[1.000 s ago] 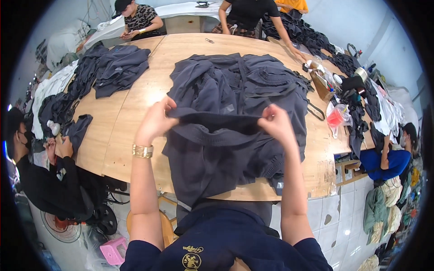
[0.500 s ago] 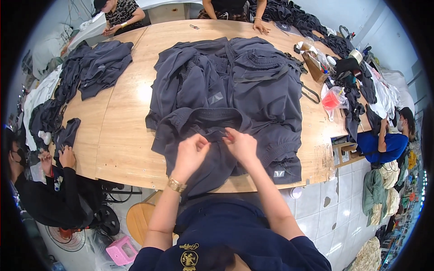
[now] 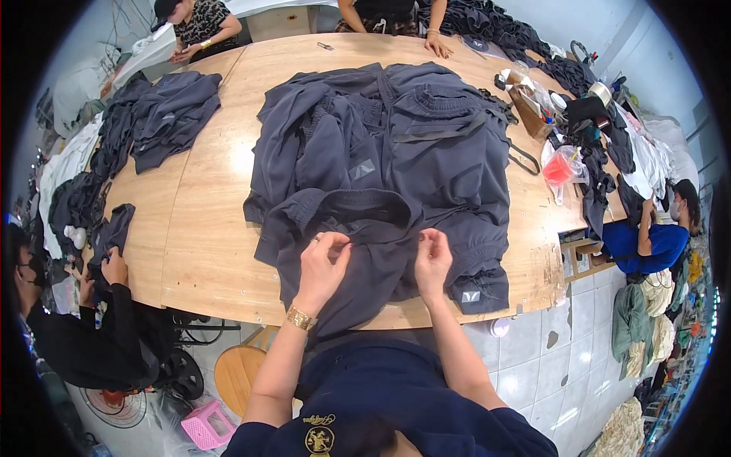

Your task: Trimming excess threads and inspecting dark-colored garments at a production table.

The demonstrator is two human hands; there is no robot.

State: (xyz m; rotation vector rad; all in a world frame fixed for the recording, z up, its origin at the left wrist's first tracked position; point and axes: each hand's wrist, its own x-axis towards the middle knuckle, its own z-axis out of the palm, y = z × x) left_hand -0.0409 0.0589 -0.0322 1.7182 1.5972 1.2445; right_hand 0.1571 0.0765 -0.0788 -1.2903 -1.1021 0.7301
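The head view looks from the wearer's brow, from the left of two fisheye cameras, steeply down and forward over the bench (image 3: 205,221). It stands upright and unmirrored, so its left is the wearer's left. The wearer's navy shirt (image 3: 350,388) fills the lower middle, close beneath the lens; the left hand (image 3: 324,263) and right hand (image 3: 432,263) come near the centre, a little farther off. A person across the bench (image 3: 207,27) sits farthest, cut by the upper edge. The wide lens also takes in tiled floor (image 3: 560,373), bending straight edges toward its dark round rim.
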